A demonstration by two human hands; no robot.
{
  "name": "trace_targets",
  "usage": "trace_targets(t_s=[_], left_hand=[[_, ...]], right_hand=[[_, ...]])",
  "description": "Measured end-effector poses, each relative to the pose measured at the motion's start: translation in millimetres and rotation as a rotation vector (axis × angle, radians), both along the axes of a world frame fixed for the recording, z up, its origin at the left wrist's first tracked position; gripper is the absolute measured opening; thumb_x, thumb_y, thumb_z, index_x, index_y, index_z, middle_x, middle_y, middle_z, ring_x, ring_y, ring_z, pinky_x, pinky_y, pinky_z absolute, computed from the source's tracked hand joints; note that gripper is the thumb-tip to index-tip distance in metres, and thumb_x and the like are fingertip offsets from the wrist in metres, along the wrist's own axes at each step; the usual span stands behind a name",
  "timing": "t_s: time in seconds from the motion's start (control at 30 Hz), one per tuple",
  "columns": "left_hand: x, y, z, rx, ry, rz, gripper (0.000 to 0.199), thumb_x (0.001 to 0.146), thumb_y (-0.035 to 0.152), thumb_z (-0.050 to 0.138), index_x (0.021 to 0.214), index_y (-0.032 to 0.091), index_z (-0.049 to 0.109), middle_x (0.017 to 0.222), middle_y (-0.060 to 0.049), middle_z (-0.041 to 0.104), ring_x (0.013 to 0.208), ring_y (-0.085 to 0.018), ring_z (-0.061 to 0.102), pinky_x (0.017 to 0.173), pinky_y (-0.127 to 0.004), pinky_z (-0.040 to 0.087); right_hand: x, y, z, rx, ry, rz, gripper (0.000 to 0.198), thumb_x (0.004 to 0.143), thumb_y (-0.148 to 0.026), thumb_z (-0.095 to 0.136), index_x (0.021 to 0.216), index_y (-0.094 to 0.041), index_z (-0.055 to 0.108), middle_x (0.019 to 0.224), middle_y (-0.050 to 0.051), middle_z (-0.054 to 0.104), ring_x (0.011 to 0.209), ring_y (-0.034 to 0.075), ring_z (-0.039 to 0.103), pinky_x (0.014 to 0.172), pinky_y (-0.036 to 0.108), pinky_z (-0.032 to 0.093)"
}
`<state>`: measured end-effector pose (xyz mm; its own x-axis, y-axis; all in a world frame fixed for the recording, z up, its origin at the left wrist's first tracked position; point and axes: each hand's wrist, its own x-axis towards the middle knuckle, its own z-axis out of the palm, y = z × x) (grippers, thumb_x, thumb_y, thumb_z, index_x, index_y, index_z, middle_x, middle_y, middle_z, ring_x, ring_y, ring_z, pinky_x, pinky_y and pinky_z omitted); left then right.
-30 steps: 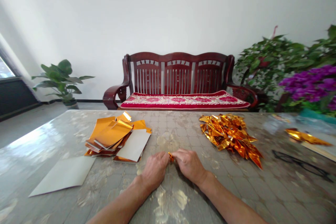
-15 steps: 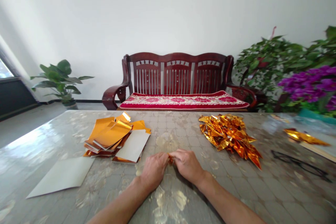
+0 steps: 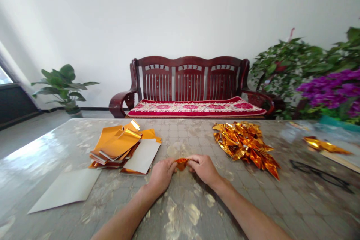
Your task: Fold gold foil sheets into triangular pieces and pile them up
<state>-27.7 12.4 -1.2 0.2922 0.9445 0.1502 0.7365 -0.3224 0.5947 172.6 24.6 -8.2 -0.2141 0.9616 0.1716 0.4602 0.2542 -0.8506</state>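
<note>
Between my two hands is a small folded piece of orange-gold foil paper (image 3: 182,164), its ends covered by my fingers. My left hand (image 3: 162,174) pinches its left end, and my right hand (image 3: 204,170) pinches the right end. Left of my hands lies a loose stack of gold foil paper (image 3: 116,144), with a sheet turned white side up (image 3: 142,156) on its right part. To the right, a heap of folded gold foil pieces (image 3: 244,142) rests on the table.
A single pale sheet (image 3: 66,189) lies at the left of the patterned table (image 3: 180,213). Black glasses (image 3: 320,175), another folded foil piece (image 3: 326,146) and clear plastic (image 3: 298,129) are on the right. Beyond the table stands a dark red wooden bench (image 3: 189,78).
My hands have moved slightly apart, and more of the foil piece shows between them. It looks wider and more opened out in the middle. The stack and heap are unchanged.
</note>
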Motion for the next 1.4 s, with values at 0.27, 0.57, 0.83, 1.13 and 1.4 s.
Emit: trace_targets(t_s=[0.27,0.57,0.83,1.13,1.4], left_hand=[[0.8,-0.8,-3.3,0.083,0.096,-0.020,0.032,0.099,0.030,0.038,0.087,0.021,0.066,0.087,-0.002,0.069,0.084,-0.017,0.063,0.074,-0.025,0.040],[0.0,-1.8,-4.8,0.171,0.059,-0.037,0.034,0.100,0.030,0.038,0.081,0.021,0.064,0.083,-0.002,0.062,0.081,-0.016,0.058,0.072,-0.024,0.041],[-4.1,-3.4,-4.0,0.239,-0.100,-0.157,0.025,0.098,0.023,0.044,0.116,0.025,0.062,0.099,-0.003,0.060,0.094,-0.015,0.059,0.084,-0.024,0.044],[-7.7,1.8,-10.5,0.256,-0.088,-0.224,0.021,0.099,0.025,0.042,0.098,0.023,0.063,0.093,-0.002,0.058,0.087,-0.014,0.059,0.080,-0.024,0.045],[-10.3,2.9,-14.8,0.243,-0.132,-0.158,0.018,0.097,0.021,0.046,0.091,0.022,0.063,0.089,-0.001,0.058,0.082,-0.013,0.058,0.076,-0.022,0.044]], right_hand=[[-1.1,-10.1,12.9,0.542,-0.190,0.036,0.035,0.085,-0.014,0.060,0.116,-0.027,0.068,0.113,0.005,0.066,0.106,0.019,0.062,0.094,0.032,0.050],[-1.6,-10.4,10.2,0.593,-0.314,0.079,0.009,0.088,-0.021,0.065,0.092,-0.026,0.072,0.103,0.003,0.063,0.092,0.015,0.062,0.079,0.025,0.049],[-2.0,-9.2,9.1,0.517,-0.264,0.119,0.013,0.091,-0.018,0.059,0.088,-0.023,0.070,0.095,0.002,0.062,0.087,0.013,0.060,0.076,0.023,0.047],[-3.3,-8.1,3.2,0.508,-0.220,0.131,0.011,0.089,-0.015,0.061,0.085,-0.022,0.069,0.092,0.002,0.062,0.085,0.014,0.060,0.076,0.024,0.046],[3.1,-14.0,14.2,0.542,-0.297,0.242,0.020,0.087,-0.017,0.057,0.103,-0.023,0.068,0.099,0.004,0.068,0.093,0.018,0.061,0.086,0.030,0.046]])
